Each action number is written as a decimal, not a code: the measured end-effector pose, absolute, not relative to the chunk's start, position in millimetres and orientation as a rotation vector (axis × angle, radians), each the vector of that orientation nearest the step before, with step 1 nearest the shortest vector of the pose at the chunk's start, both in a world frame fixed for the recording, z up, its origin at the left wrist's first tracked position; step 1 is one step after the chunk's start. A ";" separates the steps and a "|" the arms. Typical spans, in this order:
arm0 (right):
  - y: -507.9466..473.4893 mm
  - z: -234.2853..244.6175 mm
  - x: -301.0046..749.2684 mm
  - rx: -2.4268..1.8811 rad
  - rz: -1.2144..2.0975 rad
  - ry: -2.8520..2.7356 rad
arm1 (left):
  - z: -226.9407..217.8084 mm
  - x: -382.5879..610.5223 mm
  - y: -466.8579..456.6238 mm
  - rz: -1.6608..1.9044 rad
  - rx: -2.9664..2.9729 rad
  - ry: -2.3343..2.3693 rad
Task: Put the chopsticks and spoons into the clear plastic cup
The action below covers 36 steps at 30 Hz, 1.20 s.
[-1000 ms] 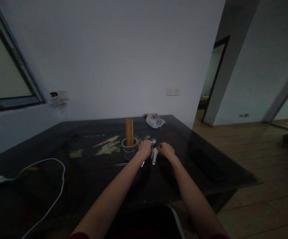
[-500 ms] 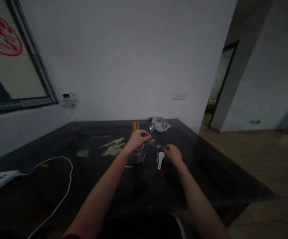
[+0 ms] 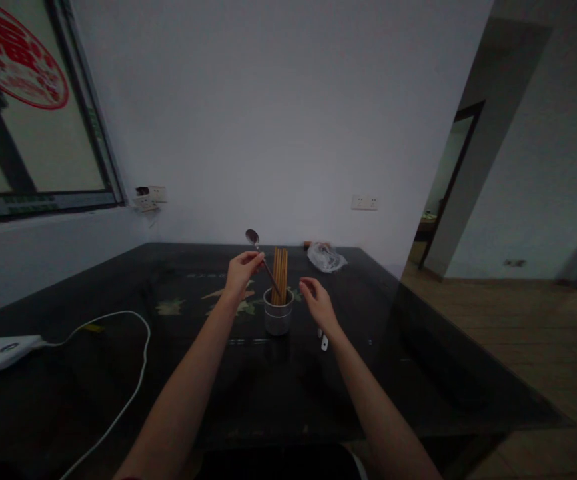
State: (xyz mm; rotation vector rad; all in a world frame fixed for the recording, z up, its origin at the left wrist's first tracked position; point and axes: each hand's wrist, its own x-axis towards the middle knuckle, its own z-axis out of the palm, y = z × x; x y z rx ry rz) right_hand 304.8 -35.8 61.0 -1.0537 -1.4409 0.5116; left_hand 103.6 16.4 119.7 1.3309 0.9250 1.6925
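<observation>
My left hand [image 3: 241, 273] is closed in a pinch on the handle of a metal spoon [image 3: 252, 237]. The spoon's bowl points up and to the left, while its handle slants down to the mouth of a metal cup [image 3: 278, 321]. Several wooden chopsticks [image 3: 280, 273] stand upright in that cup. To the right of the cup, my right hand [image 3: 319, 301] hovers with bent fingers slightly apart and nothing visible in them. Below it on the table lies a white spoon [image 3: 324, 343], mostly covered by my right hand and wrist; a second metal spoon is largely hidden there too.
The dark table [image 3: 368, 393] carries a crumpled clear plastic bag [image 3: 326, 257] near the wall. At the left, a white power strip [image 3: 1, 352] trails a white cable [image 3: 146, 347] across the tabletop. Wall sockets [image 3: 364, 202] sit above the table.
My left hand moved left with the metal spoon, from the cup's right side to its left, and the handle now reaches the cup's mouth. My right hand moved left and up toward the cup.
</observation>
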 end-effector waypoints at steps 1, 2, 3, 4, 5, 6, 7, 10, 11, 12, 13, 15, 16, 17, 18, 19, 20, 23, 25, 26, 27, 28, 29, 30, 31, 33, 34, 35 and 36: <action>-33.3 54.1 299.5 -1.054 0.549 -1.406 | 116.5 105.0 16.3 1.696 1.330 0.945; -30.8 46.4 295.5 -1.050 0.601 -1.390 | 112.8 106.7 15.9 1.697 1.333 0.964; -28.6 38.6 292.8 -1.040 0.662 -1.386 | 108.7 108.4 15.4 1.698 1.336 0.982; -26.6 31.1 291.1 -1.034 0.714 -1.379 | 104.4 110.1 14.9 1.699 1.340 0.998; -25.0 24.5 290.1 -1.036 0.757 -1.371 | 100.1 111.4 14.5 1.703 1.342 1.013; -23.9 19.1 289.4 -1.032 0.794 -1.372 | 96.0 112.5 14.3 1.705 1.344 1.027; -23.2 14.8 288.9 -1.022 0.825 -1.380 | 92.1 113.3 14.3 1.704 1.345 1.041; -23.2 8.2 285.4 -0.968 0.899 -1.427 | 83.4 114.3 15.4 1.691 1.334 1.077; -23.8 7.5 283.5 -0.947 0.920 -1.444 | 81.5 114.6 15.7 1.688 1.333 1.083; -24.6 7.2 281.5 -0.925 0.937 -1.461 | 79.9 115.0 15.9 1.688 1.337 1.086; -25.5 7.1 279.4 -0.900 0.949 -1.481 | 78.6 115.6 15.8 1.689 1.346 1.084; -27.4 6.8 276.0 -0.856 0.952 -1.521 | 76.3 117.6 14.9 1.682 1.370 1.080; -28.2 6.5 274.9 -0.850 0.942 -1.537 | 75.2 118.8 14.4 1.674 1.380 1.081; -28.7 6.0 274.1 -0.859 0.929 -1.549 | 74.1 120.1 13.9 1.666 1.389 1.082; -29.1 5.2 273.6 -0.883 0.916 -1.557 | 73.0 121.4 13.5 1.660 1.398 1.081; -29.1 4.2 273.4 -0.912 0.908 -1.562 | 72.0 122.6 13.3 1.656 1.406 1.077; -28.9 3.1 273.2 -0.938 0.905 -1.564 | 71.1 123.6 13.4 1.652 1.417 1.069; -27.5 0.5 272.5 -0.951 0.904 -1.562 | 69.1 125.2 13.8 1.628 1.436 1.054; -27.0 0.0 271.8 -0.926 0.907 -1.556 | 68.1 125.6 13.4 1.604 1.438 1.057; -27.0 0.1 271.4 -0.919 0.908 -1.553 | 67.6 125.8 12.9 1.599 1.437 1.057; -27.2 0.3 271.2 -0.920 0.911 -1.551 | 67.0 125.9 12.2 1.599 1.436 1.057; -27.5 0.7 271.1 -0.930 0.912 -1.549 | 66.1 125.9 11.4 1.601 1.438 1.060; -27.9 1.0 271.1 -0.947 0.907 -1.550 | 65.1 125.9 10.6 1.603 1.439 1.067; -28.4 1.3 271.3 -0.967 0.896 -1.551 | 63.8 125.8 9.9 1.604 1.440 1.074; -28.8 1.5 271.5 -0.986 0.884 -1.552 | 62.4 125.6 9.4 1.603 1.444 1.080; -29.6 1.8 272.1 -1.009 0.871 -1.552 | 59.7 124.7 8.9 1.595 1.456 1.078; -29.8 1.9 272.3 -1.013 0.872 -1.551 | 58.6 124.1 8.8 1.593 1.463 1.069; -30.1 2.0 272.5 -1.015 0.878 -1.548 | 57.8 123.3 8.6 1.591 1.474 1.057; -30.2 2.1 272.6 -1.018 0.887 -1.548 | 57.5 122.5 8.3 1.588 1.487 1.046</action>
